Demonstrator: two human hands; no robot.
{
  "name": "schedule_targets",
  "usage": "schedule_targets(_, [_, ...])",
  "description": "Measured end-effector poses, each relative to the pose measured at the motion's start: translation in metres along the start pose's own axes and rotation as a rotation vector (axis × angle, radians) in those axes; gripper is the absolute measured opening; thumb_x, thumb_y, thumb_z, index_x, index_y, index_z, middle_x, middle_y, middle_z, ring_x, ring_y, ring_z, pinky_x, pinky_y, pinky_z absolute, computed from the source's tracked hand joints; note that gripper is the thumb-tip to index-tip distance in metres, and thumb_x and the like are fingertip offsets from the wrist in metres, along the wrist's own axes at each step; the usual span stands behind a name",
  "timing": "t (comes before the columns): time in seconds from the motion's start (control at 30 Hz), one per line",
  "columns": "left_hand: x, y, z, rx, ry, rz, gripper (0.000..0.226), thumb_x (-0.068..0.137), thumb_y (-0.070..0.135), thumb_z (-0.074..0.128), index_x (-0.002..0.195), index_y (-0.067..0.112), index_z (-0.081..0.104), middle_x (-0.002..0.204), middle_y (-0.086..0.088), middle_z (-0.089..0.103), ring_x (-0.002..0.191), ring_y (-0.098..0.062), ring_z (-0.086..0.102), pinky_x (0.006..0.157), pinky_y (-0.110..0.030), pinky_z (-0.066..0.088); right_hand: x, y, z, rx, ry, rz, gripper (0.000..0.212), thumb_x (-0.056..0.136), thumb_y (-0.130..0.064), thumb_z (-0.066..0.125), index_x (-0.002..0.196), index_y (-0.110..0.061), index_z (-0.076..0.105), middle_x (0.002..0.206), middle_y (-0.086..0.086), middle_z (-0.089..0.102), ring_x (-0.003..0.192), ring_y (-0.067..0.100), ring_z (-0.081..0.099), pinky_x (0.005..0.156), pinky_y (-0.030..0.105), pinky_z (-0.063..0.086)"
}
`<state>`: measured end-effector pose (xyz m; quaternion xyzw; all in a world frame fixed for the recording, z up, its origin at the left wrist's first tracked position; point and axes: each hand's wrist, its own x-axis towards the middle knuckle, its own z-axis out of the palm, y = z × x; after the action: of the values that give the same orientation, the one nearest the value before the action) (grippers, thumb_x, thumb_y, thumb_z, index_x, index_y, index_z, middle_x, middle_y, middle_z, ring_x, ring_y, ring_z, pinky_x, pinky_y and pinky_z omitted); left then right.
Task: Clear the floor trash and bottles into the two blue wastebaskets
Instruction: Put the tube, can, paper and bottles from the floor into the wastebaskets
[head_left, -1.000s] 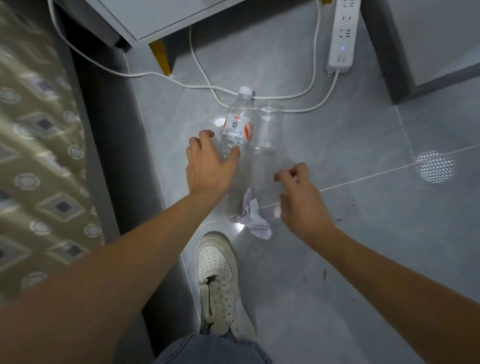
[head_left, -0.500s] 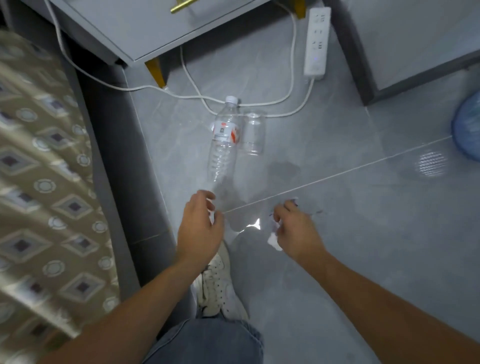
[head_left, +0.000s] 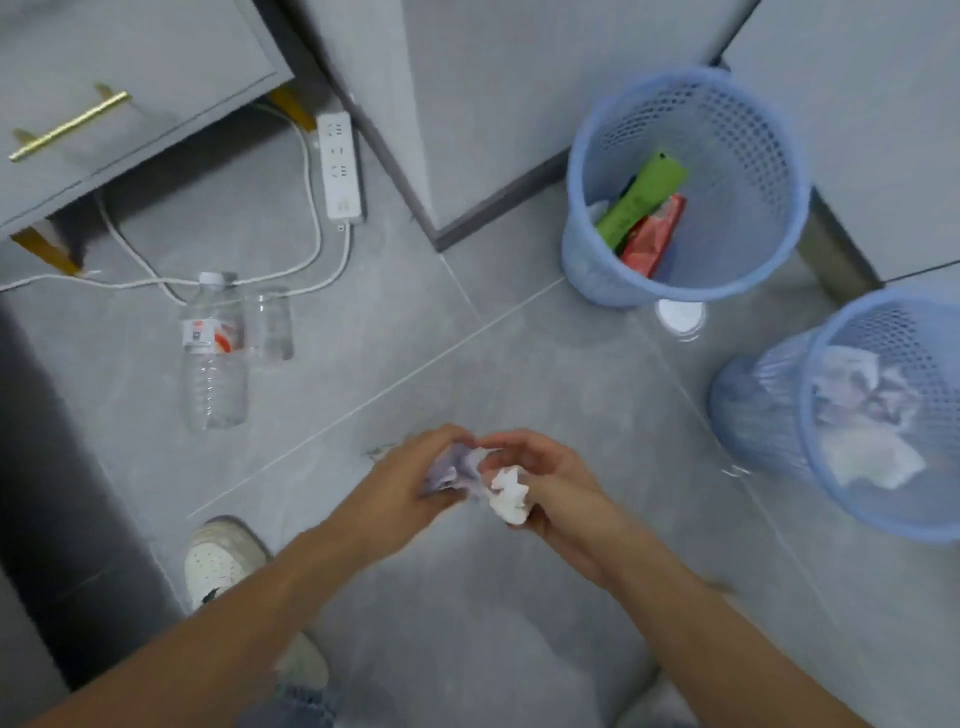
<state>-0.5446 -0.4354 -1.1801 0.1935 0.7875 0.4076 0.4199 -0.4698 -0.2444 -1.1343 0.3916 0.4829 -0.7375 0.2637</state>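
Floor (head_left: 519, 364) of grey tile fills my view, with a grey drawer unit (head_left: 104, 104) at the top left and two blue wastebaskets on the right, the far basket (head_left: 769, 156) holding green and red wrappers and the near basket (head_left: 831, 519) holding crumpled paper. I see a clear bottle (head_left: 213, 358) lying beside a small clear jar (head_left: 272, 325) against white cables near a power strip (head_left: 340, 166). My left hand (head_left: 405, 493) is closed on a purple wad (head_left: 452, 467) and my right hand (head_left: 550, 483) grips a white tissue (head_left: 511, 493), the two hands touching above the floor.
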Motion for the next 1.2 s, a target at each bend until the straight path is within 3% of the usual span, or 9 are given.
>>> schedule_targets(0.2, [0.008, 0.154, -0.009, 0.097, 0.046, -0.065, 0.05, 0.082, 0.072, 0.065, 0.122, 0.048, 0.049, 0.09, 0.02, 0.071, 0.076, -0.007, 0.07, 0.074, -0.033, 0.059, -0.111, -0.067, -0.103, 0.053, 0.545, -0.299, 0.032, 0.089, 0.019, 0.056, 0.087, -0.007, 0.074, 0.072, 0.003, 0.074, 0.067, 0.016, 0.07, 0.055, 0.024, 0.057])
schedule_targets(0.33, [0.046, 0.273, 0.045, 0.081, -0.042, 0.052, 0.041, 0.089, 0.051, 0.071, 0.123, 0.048, 0.049, 0.098, 0.019, 0.068, 0.089, -0.003, 0.068, 0.079, -0.027, 0.056, -0.176, -0.089, -0.199, -0.012, 0.944, -0.399, 0.027, 0.087, 0.005, 0.066, 0.084, -0.019, 0.075, 0.085, 0.013, 0.075, 0.081, 0.029, 0.072, 0.069, 0.037, 0.06])
schedule_targets(0.43, [0.081, 0.341, 0.127, 0.046, -0.106, 0.167, 0.045, 0.09, 0.039, 0.071, 0.129, 0.045, 0.049, 0.111, 0.016, 0.069, 0.1, -0.009, 0.067, 0.089, -0.037, 0.056, -0.203, -0.084, -0.274, 0.0, 1.146, -0.355, 0.02, 0.087, -0.004, 0.069, 0.085, -0.023, 0.075, 0.087, 0.009, 0.075, 0.084, 0.031, 0.073, 0.075, 0.046, 0.064])
schedule_targets(0.53, [0.125, 0.379, 0.205, 0.172, -0.154, 0.128, 0.071, 0.089, 0.038, 0.068, 0.15, 0.042, 0.031, 0.134, 0.002, 0.06, 0.121, -0.025, 0.061, 0.098, -0.043, 0.053, -0.207, -0.081, -0.328, 0.06, 1.053, -0.263, 0.013, 0.095, -0.01, 0.067, 0.105, -0.015, 0.074, 0.106, 0.012, 0.073, 0.095, 0.029, 0.073, 0.066, 0.031, 0.063])
schedule_targets(0.63, [0.149, 0.392, 0.238, 0.338, -0.23, -0.113, 0.097, 0.086, 0.043, 0.066, 0.161, 0.038, 0.005, 0.16, -0.009, 0.034, 0.146, -0.034, 0.038, 0.112, -0.049, 0.043, -0.211, -0.081, -0.348, -0.012, 0.908, -0.15, 0.024, 0.1, -0.023, 0.06, 0.122, -0.023, 0.069, 0.118, 0.007, 0.07, 0.105, 0.026, 0.07, 0.071, 0.038, 0.064])
schedule_targets(0.77, [0.109, 0.382, 0.203, 0.43, -0.164, -0.049, 0.067, 0.092, 0.041, 0.057, 0.152, 0.029, 0.029, 0.14, -0.008, 0.048, 0.125, -0.036, 0.055, 0.096, -0.048, 0.05, -0.22, -0.087, -0.319, -0.163, 0.893, -0.244, 0.019, 0.099, -0.012, 0.058, 0.104, -0.023, 0.073, 0.101, 0.009, 0.073, 0.093, 0.024, 0.073, 0.064, 0.035, 0.061])
schedule_targets(0.9, [0.041, 0.314, 0.115, 0.445, -0.04, -0.135, 0.038, 0.093, 0.04, 0.053, 0.128, 0.028, 0.046, 0.117, -0.002, 0.061, 0.105, -0.029, 0.063, 0.085, -0.043, 0.053, -0.193, -0.089, -0.224, -0.222, 0.662, -0.168, 0.032, 0.099, 0.0, 0.055, 0.085, -0.023, 0.072, 0.074, 0.004, 0.072, 0.073, 0.025, 0.072, 0.054, 0.031, 0.061])
schedule_targets(1.0, [-0.013, 0.242, 0.03, 0.452, 0.056, -0.299, 0.027, 0.094, 0.041, 0.052, 0.119, 0.031, 0.051, 0.106, 0.004, 0.067, 0.101, -0.022, 0.065, 0.084, -0.037, 0.051, -0.149, -0.082, -0.128, -0.319, 0.457, -0.148, 0.032, 0.099, -0.001, 0.056, 0.083, -0.023, 0.072, 0.071, 0.003, 0.072, 0.075, 0.032, 0.07, 0.065, 0.047, 0.06])
schedule_targets(1.2, [-0.091, 0.104, -0.115, 0.336, 0.343, -0.64, 0.019, 0.095, 0.039, 0.055, 0.111, 0.028, 0.055, 0.088, 0.007, 0.067, 0.082, -0.018, 0.065, 0.078, -0.037, 0.055, -0.042, -0.078, 0.057, -0.499, 0.192, -0.114, 0.025, 0.093, -0.014, 0.063, 0.074, -0.029, 0.071, 0.072, 0.003, 0.072, 0.072, 0.033, 0.072, 0.053, 0.038, 0.059])
